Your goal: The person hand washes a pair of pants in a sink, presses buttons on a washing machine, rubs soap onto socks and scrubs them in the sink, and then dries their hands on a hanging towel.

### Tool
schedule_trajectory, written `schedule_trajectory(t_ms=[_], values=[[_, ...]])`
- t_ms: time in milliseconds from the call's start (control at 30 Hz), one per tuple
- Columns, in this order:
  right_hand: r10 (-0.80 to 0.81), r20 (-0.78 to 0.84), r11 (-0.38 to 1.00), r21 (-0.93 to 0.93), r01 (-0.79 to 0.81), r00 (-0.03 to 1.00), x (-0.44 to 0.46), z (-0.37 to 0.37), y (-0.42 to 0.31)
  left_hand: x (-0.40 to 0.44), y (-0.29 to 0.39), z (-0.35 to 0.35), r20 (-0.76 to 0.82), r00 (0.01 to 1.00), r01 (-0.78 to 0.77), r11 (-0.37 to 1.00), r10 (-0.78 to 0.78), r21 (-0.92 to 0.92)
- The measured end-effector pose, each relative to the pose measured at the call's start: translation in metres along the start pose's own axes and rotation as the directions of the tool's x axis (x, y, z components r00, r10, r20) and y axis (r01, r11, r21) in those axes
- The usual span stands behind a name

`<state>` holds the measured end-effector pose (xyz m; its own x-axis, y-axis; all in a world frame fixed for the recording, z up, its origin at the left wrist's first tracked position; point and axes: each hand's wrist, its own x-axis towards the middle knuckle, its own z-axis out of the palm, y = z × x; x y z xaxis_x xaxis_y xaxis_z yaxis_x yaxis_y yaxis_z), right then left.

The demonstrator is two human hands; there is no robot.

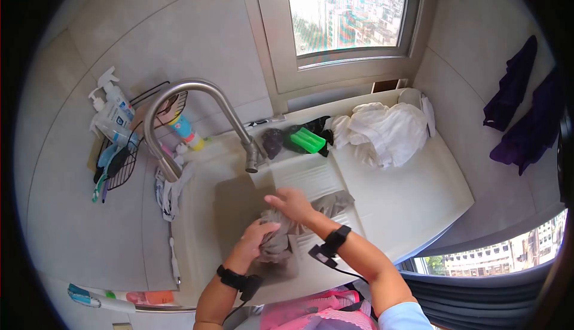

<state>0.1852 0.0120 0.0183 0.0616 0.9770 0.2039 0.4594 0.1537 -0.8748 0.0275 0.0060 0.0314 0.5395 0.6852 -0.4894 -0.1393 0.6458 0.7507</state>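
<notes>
A wet grey-brown cloth (276,243) lies bunched over the sink's edge and the ribbed washboard (308,177), with one end spread to the right under my right forearm. My left hand (256,237) is closed on the cloth's left side. Over its upper part rests my right hand (292,204), palm down, with thumb and fingers apart; whether it grips any fabric is hidden. Murky water (230,210) stands in the basin left of the cloth. The metal faucet (209,88) arches above the basin.
A green soap bar (308,140) sits on dark cloth at the back ledge. White fabric (388,130) is heaped to its right. Bottles (116,118) and brushes fill a wire rack (125,171) at left. Dark purple garments (526,121) hang at right. A window (347,13) is behind.
</notes>
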Motion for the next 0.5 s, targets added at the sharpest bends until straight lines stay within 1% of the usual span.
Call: schedule_trajectory(t_ms=[33, 67, 100, 133, 167, 233, 267, 300, 333, 367, 400, 433, 467, 500], values=[[-0.052, 0.103, 0.998, 0.039, 0.048, 0.993, -0.002, -0.011, 0.007, -0.004, 0.008, -0.013, 0.067, 0.990, -0.127, 0.991, 0.124, 0.046], [-0.027, 0.272, 0.999, -0.014, 0.032, 0.962, -0.009, -0.022, 0.012, -0.008, 0.013, -0.024, 0.137, 0.961, -0.252, 0.964, 0.240, 0.079], [0.004, 0.432, 0.997, -0.068, 0.028, 0.902, -0.015, -0.034, 0.014, -0.013, 0.018, -0.031, 0.079, 0.954, -0.281, 0.956, 0.288, -0.083], [0.040, 0.576, 0.993, -0.117, 0.034, 0.816, -0.020, -0.043, 0.016, -0.017, 0.024, -0.037, 0.013, 0.946, -0.313, 0.920, 0.325, -0.236], [0.134, 0.530, 0.991, -0.085, -0.104, 0.838, -0.022, -0.050, 0.022, -0.020, 0.029, -0.040, -0.059, 0.933, -0.350, 0.857, 0.355, -0.377], [0.335, 0.447, 0.928, -0.001, -0.374, 0.830, -0.026, -0.058, 0.035, -0.017, 0.021, -0.042, -0.246, 0.935, -0.342, 0.836, 0.256, -0.429], [0.247, 0.351, 0.904, 0.251, -0.345, 0.903, -0.025, -0.050, 0.037, -0.011, 0.015, -0.040, -0.329, 0.923, -0.338, 0.824, 0.197, -0.455], [0.181, 0.228, 0.833, 0.481, -0.273, 0.957, -0.022, -0.036, 0.035, -0.001, 0.013, -0.031, -0.234, 0.971, -0.162, 0.863, 0.052, -0.479], [0.142, 0.090, 0.717, 0.677, -0.165, 0.986, -0.021, -0.020, 0.031, 0.015, 0.000, -0.031, -0.196, 0.979, -0.139, 0.896, 0.059, -0.422], [0.203, 0.223, 0.613, 0.730, -0.302, 0.953, -0.025, -0.003, 0.019, 0.037, -0.023, -0.038, -0.159, 0.986, -0.114, 0.925, 0.059, -0.363], [0.215, 0.099, 0.814, 0.532, -0.234, 0.972, -0.032, -0.003, -0.034, 0.056, -0.044, -0.046, -0.123, 0.991, -0.092, 0.949, 0.057, -0.301], [-0.031, -0.133, 0.943, 0.324, 0.073, 0.991, -0.037, 0.034, -0.024, 0.068, -0.060, -0.048, 0.118, 0.943, -0.224, 0.856, 0.312, -0.466], [-0.217, -0.184, 0.975, 0.002, 0.221, 0.959, -0.038, 0.065, -0.009, 0.076, -0.071, -0.054, 0.148, 0.928, -0.237, 0.846, 0.343, -0.478], [-0.130, -0.178, 0.988, 0.064, 0.144, 0.975, -0.036, 0.061, -0.009, 0.084, -0.082, -0.059, 0.177, 0.911, -0.247, 0.836, 0.373, -0.490]])
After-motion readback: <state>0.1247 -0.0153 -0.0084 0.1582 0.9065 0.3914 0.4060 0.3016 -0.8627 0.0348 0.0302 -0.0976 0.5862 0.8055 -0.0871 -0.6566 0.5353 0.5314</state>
